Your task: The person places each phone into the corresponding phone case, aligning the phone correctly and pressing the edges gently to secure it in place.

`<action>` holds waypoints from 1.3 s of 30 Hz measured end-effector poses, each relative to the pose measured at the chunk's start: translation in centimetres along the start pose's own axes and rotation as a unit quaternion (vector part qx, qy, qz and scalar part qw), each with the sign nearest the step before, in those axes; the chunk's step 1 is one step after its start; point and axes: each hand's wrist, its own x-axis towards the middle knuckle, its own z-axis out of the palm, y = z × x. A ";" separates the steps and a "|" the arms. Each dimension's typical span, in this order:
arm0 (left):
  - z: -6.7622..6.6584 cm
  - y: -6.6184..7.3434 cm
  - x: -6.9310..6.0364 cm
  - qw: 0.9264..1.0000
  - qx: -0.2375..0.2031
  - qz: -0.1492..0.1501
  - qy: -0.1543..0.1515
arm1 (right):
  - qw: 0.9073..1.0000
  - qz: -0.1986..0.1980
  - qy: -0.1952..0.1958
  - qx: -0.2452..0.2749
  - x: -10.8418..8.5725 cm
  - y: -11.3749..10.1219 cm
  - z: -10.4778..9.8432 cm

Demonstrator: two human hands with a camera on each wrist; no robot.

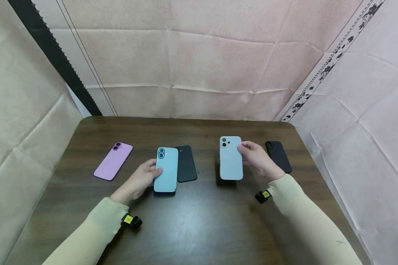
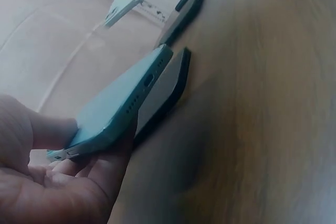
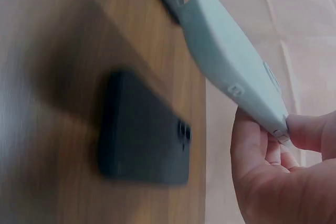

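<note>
My left hand [image 1: 142, 179] pinches a light blue phone [image 1: 166, 170] by its left edge, thumb on the back, with two round lenses facing up. In the left wrist view, a port and small holes show along that phone's end. My right hand [image 1: 257, 159] pinches a pale blue phone case [image 1: 231, 158] by its right edge; its cutout and side buttons show in the right wrist view. Both are held just above the table. A dark phone-shaped slab [image 1: 187, 163] lies beside the light blue phone. Right of my right hand is a black phone or case [image 1: 279, 156].
A purple phone [image 1: 113, 161] lies on the left of the brown wooden table [image 1: 192, 232], camera side up. Pale cloth [image 1: 212, 66] hangs behind the table's far edge and along both sides. Black wrist cameras [image 1: 132, 221] sit on both wrists.
</note>
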 end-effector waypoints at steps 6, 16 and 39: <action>1.6 0.2 0.2 0.999 -0.047 -0.001 -0.003 | 0.997 -0.006 -0.044 0.067 -0.4 -1.6 4.2; 3.3 0.7 0.1 0.996 -0.094 0.003 -0.013 | 0.994 -0.008 -0.068 0.088 0.1 -2.2 8.9; 4.8 1.0 -0.4 0.987 -0.144 0.036 -0.065 | 0.999 -0.025 -0.046 0.004 0.3 -1.4 10.8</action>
